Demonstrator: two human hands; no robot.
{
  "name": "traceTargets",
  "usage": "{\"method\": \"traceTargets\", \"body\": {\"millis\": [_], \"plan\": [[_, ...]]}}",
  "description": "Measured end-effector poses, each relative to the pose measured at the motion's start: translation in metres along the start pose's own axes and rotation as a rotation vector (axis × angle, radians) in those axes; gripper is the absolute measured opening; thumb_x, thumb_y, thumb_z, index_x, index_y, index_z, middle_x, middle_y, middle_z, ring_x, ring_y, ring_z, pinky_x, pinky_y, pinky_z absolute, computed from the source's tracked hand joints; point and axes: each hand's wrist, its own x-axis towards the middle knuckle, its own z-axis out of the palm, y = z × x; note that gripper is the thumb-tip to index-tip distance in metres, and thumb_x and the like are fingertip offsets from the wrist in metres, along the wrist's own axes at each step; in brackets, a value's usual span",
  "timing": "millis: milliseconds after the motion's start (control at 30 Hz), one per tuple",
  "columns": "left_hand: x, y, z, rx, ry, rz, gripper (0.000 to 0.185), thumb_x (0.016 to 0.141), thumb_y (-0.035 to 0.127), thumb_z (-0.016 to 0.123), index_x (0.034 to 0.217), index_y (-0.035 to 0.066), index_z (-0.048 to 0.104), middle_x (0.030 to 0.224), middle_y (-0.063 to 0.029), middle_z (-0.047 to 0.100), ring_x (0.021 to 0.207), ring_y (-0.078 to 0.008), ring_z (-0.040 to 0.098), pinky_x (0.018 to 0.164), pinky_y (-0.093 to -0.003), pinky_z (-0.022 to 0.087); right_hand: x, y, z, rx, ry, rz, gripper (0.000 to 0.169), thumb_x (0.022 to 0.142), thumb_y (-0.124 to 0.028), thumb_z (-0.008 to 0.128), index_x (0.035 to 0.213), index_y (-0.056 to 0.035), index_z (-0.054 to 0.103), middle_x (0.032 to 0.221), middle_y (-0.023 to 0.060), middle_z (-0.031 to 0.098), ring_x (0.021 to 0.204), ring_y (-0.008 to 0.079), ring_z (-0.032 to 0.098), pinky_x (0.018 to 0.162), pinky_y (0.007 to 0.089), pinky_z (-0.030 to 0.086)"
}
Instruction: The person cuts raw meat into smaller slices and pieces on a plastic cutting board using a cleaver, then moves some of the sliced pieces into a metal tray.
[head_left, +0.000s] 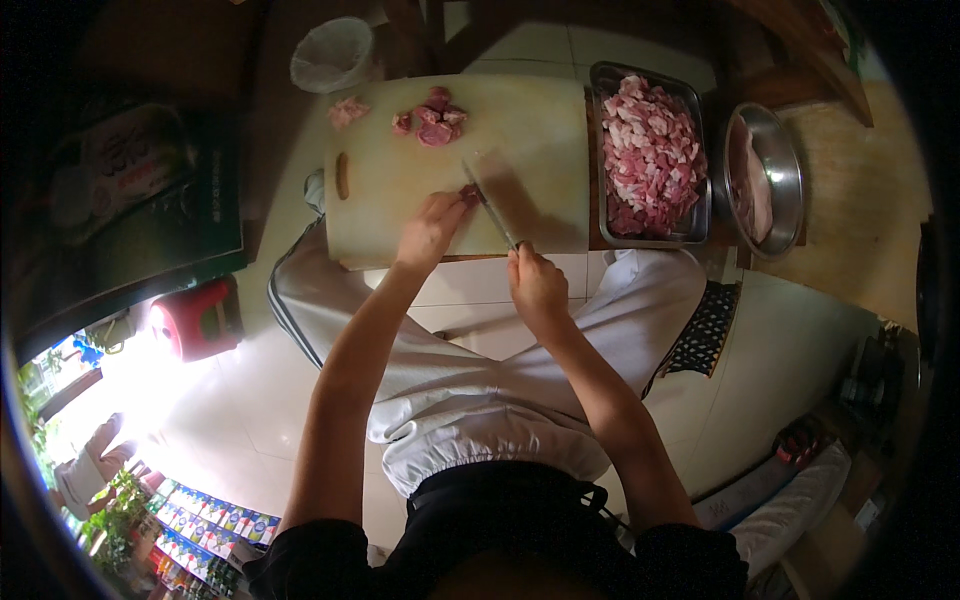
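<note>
My left hand (433, 226) presses a small piece of red meat (469, 195) against the white cutting board (382, 217). Gripped by its handle in my right hand (538, 283) is a knife (495, 214), its blade angled up and left along the right side of that piece. Several chunks of raw meat (435, 124) lie together near the board's far edge. Left of them sits a small heap of pale trimmings (348, 112). The board has a slot handle at its left end.
Right of the board stands a metal tray (651, 241) heaped with cut meat (651, 154). Beyond it, a steel bowl (787, 178) holds a larger slab of meat (751, 187). A plastic-lined bin (330, 56) is behind the board's left corner. A red container (196, 319) stands on the floor at left.
</note>
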Motion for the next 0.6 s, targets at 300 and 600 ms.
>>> {"method": "traceTargets", "body": {"millis": [300,600], "plan": [[0.006,0.002,0.014,0.038,-0.040,-0.031,0.028,0.078,0.007,0.065,0.106,0.010,0.064,0.106,-0.0057,0.061,0.093,-0.0261,0.059,0.073,-0.0354,0.055,-0.022,-0.019,-0.003,-0.070,-0.143,0.112,0.014,0.092,-0.016,0.054,0.097,-0.0042,0.049,0.072,0.0153,0.062,0.060,0.0381,0.064,0.053,0.0482,0.053],[-0.001,-0.007,0.020,0.045,0.033,-0.044,0.019,0.078,0.007,0.067,0.096,0.007,0.064,0.105,-0.0106,0.061,0.094,-0.0289,0.060,0.074,-0.0374,0.054,0.049,-0.023,0.055,0.032,-0.040,0.044,0.016,0.092,-0.018,0.054,0.090,-0.0020,0.053,0.071,0.0213,0.063,0.069,0.0416,0.064,0.062,0.0521,0.051]]}}
